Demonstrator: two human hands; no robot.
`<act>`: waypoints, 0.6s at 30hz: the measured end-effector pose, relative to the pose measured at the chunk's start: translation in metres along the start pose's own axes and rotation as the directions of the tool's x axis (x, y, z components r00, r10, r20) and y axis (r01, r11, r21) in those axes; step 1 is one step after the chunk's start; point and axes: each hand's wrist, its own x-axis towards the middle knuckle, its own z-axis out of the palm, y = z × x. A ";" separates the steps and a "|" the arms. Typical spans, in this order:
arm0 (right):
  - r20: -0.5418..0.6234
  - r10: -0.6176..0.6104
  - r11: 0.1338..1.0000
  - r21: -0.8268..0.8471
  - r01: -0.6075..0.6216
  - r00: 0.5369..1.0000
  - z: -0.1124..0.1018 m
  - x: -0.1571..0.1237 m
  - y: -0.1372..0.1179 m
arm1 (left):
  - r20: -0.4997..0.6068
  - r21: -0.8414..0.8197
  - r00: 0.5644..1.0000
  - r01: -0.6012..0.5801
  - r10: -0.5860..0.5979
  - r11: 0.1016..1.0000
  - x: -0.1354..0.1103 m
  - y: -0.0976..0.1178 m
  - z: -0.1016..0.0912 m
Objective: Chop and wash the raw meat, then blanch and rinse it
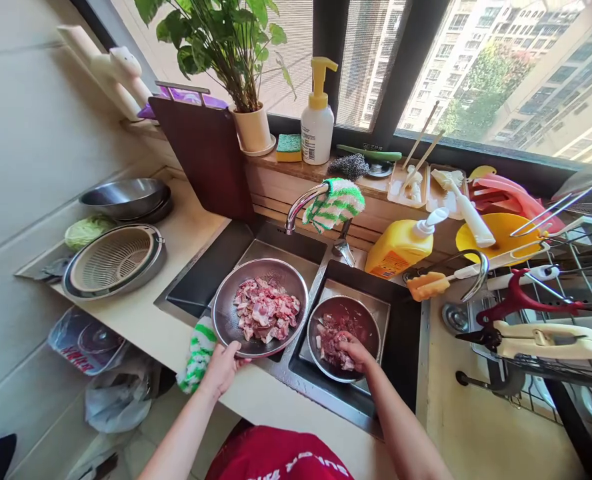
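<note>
My left hand [222,370] grips the near rim of a metal colander [225,310], thumb on top. A heap of cut raw meat [266,308] lies in it, over the left sink basin and its front edge. My right hand [355,352] reaches into a steel bowl [371,328] in the right basin. Its fingers are closed around raw meat pieces [332,341] in reddish liquid; the fingertips are partly hidden. A green and white striped cloth [197,357] hangs over the counter edge beside my left hand.
Behind the double sink [186,287] rises a faucet [301,203] with a striped cloth on it. A yellow bottle [401,247] stands at the back right. Nested strainers [113,260] sit on the left counter. A wire rack [576,293] with scissors [526,300] occupies the right.
</note>
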 end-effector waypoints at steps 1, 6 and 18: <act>-0.023 -0.006 0.999 0.043 0.007 1.000 -0.004 -0.004 -0.003 | 0.005 -0.013 1.000 0.007 -0.007 1.000 0.000 0.000 0.000; -0.060 -0.055 0.981 0.183 0.065 0.997 -0.011 -0.035 -0.047 | 0.038 -0.054 0.999 0.032 -0.030 0.998 0.002 -0.002 -0.001; -0.003 -0.511 0.833 -0.246 0.495 0.859 0.088 -0.036 -0.179 | 0.062 -0.034 0.998 0.018 -0.015 0.999 0.004 -0.003 -0.004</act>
